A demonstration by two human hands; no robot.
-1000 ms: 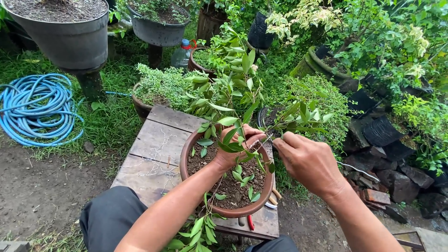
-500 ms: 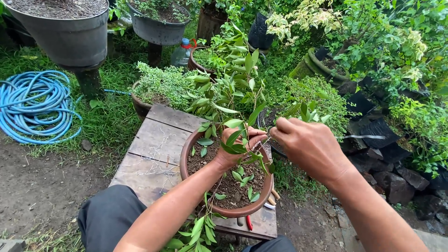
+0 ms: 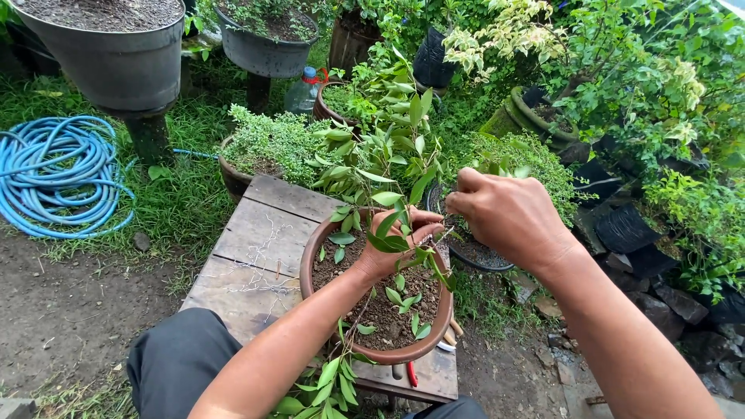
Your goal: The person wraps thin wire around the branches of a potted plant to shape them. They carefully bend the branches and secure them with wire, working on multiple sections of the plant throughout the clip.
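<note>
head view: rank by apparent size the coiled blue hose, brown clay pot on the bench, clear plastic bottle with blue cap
1. Coiled blue garden hose and round brown clay pot: they look about alike, and the pot sits nearer the camera, so no ranking between them.
2. Clear plastic bottle with blue cap: clearly smallest, though farther back and partly hidden.

Coiled blue hose [image 3: 58, 174] on grass at left; grey planters [image 3: 116, 54] behind; plastic bottle [image 3: 303, 91] among shrubs.

A weathered wooden bench [image 3: 256, 233] carries a brown clay pot [image 3: 310, 268].
</note>
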